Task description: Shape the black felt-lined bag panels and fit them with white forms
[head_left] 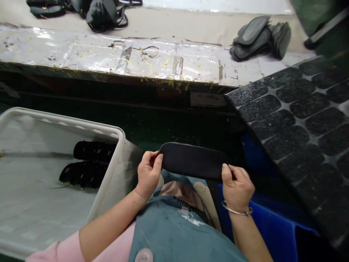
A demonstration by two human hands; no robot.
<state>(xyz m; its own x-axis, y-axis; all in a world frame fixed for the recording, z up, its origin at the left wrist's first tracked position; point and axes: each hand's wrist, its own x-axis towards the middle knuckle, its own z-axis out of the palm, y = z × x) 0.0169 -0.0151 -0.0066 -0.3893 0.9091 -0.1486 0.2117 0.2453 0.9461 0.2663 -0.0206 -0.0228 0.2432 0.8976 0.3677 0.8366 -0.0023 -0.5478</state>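
A flat, dark, elongated pad with rounded ends [192,160] is stretched out between my hands, above my lap. My left hand [150,173] pinches its left end between thumb and fingers. At the other end, my right hand [236,185] grips the corner, with a silver bangle round the wrist. To the left stands a large white bin [110,185], and inside it lie two rows of black pieces [84,174] near its right wall.
A long worktable [92,54] with a worn, taped edge runs across the front. Black items [102,14] lie at its back left, grey pads [252,36] at its right. A dark patterned panel [300,120] slants at the right, above a blue container [272,222].
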